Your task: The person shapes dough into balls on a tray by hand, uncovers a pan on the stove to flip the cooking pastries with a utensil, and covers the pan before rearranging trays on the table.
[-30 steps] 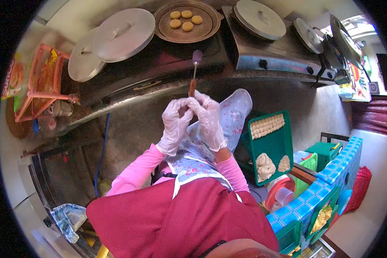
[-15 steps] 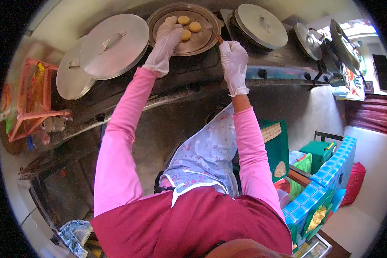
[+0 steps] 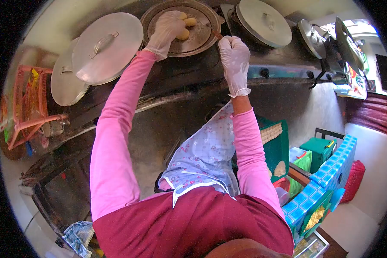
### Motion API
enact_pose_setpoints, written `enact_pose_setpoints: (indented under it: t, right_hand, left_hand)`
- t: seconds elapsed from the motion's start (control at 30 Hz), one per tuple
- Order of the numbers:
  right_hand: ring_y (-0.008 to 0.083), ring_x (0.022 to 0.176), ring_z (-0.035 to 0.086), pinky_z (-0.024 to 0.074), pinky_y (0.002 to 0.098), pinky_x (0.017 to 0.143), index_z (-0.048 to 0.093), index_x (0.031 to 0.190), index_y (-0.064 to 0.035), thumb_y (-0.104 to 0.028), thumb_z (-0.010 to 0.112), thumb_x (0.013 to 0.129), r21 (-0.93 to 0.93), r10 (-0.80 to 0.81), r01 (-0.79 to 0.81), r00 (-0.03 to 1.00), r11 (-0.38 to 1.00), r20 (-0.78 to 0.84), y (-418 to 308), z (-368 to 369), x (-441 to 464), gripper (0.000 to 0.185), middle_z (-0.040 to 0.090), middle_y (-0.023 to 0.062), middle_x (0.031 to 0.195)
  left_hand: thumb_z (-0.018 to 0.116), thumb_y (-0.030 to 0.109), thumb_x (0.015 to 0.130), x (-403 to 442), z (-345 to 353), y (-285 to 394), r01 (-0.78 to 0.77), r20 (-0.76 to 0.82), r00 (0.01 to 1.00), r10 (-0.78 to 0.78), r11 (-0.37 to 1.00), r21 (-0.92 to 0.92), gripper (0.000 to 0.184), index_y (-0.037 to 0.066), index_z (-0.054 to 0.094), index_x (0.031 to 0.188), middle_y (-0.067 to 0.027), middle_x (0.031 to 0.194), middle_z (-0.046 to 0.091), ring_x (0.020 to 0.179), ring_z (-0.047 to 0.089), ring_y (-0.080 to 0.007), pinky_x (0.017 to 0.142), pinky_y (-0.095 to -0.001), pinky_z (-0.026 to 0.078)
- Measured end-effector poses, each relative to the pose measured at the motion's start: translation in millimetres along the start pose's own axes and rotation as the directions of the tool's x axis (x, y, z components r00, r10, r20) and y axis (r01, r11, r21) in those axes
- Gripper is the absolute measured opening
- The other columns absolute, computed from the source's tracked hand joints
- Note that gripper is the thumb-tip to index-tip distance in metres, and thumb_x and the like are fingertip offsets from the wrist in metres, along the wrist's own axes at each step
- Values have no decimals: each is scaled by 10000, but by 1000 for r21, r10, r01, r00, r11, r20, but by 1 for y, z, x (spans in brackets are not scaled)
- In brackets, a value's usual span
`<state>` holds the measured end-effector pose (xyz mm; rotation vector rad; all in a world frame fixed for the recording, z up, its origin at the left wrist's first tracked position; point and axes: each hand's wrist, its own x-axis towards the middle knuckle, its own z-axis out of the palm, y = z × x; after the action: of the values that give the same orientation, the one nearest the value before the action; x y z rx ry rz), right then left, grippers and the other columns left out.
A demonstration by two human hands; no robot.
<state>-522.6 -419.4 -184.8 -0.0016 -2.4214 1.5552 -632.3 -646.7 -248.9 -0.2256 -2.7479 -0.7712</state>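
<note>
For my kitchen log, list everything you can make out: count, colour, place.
Pan: one, dark, top centre
Cakes: at least three, yellow, in the pan
Tool handle: one, brown, at the pan's right edge
Large lids: three, silver, two left of the pan, one right
Small lid: one, silver, further right
Rack: one, orange-pink, far left
Tray: one, green, right of the apron
Dough pieces: too many to count, pale, in the tray
Lidded box: one, green, right
Apron: one, pale blue floral, centre
Left hand: one, whitish glove, over the pan
Right hand: one, whitish glove, fingers around the handle
</note>
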Motion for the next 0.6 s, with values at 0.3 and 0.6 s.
enact_pose_setpoints:
  t: [0.3,0.6]
  right_hand:
    - [298,773,676,499,387,706,687,917,17,-287,636,853,-62,-72,71,997,996,-23,7,11,7,315,689,202,840]
    - [321,741,666,496,397,682,679,889,6,-296,622,852,-57,10,-12,1000,998,-27,5,1,-15,309,678,207,806]
  left_hand:
    - [638,169,838,-9,5,-15,98,-66,990,-126,940,-328,424,77,641,1252,-128,1116,703,989,676,-244,856,-341,513]
    - [528,202,848,-12,5,13,117,38,993,-111,973,-197,430,60,625,1242,-212,1111,678,1064,636,-368,920,-410,485]
